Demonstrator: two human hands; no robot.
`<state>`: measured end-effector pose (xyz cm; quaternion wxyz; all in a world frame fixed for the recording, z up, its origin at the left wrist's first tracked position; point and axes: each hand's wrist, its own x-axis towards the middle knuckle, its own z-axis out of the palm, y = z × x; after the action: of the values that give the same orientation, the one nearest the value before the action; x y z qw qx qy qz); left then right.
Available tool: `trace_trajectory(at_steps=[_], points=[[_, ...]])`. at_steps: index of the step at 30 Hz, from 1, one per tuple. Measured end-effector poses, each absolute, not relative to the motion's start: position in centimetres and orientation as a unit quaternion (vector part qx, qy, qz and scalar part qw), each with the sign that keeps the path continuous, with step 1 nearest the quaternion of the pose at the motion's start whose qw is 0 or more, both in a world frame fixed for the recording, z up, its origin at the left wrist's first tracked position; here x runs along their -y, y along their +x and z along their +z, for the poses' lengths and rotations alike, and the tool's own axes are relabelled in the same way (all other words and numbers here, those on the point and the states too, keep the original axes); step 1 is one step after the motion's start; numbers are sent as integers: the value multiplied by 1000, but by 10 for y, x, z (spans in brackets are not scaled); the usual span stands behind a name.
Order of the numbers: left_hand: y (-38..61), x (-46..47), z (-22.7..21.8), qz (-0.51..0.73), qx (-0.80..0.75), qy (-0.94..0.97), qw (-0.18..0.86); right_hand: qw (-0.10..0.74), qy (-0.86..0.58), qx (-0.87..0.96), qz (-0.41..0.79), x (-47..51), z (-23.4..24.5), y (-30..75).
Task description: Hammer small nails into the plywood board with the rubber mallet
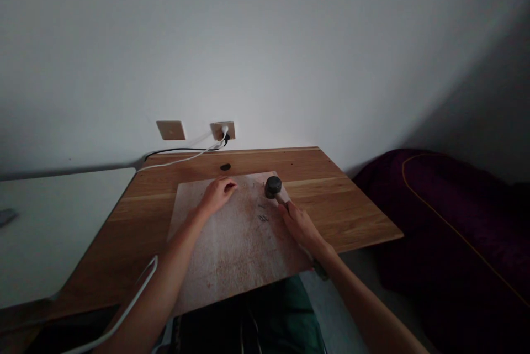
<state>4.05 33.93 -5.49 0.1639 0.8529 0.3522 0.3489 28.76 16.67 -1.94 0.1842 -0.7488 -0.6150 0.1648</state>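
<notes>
My right hand (300, 224) is wrapped round the handle of a mallet (273, 186) with a dark, round head. The mallet's head is over the far right part of a pale, worn board (226, 249) on the wooden table. My left hand (218, 194) is at the board's far left part, fingers curled together; what they hold, if anything, is too small to make out. Several small metal pieces (263, 218) lie on the board, left of my right hand. Their kind is too small to tell.
The wooden table (348, 205) meets the wall. A wall socket (222, 131) holds plugs with a white and a black cable. A white surface (62, 227) adjoins at left. A white cable (136, 299) crosses near my left forearm. A dark purple cover (434, 243) is at right.
</notes>
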Motion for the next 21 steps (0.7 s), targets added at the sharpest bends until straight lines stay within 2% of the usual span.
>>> trace_trajectory(at_steps=[6,14,21], points=[[41,-340,-55,340,-387,847,129,215,-734,587,267,-170,-1,271],[45,-339,-53,329,-376,855,139,218,-685,657,228,-209,34,228],[46,-338,-59,345,-412,832,141,215,-696,651,212,-220,26,213]])
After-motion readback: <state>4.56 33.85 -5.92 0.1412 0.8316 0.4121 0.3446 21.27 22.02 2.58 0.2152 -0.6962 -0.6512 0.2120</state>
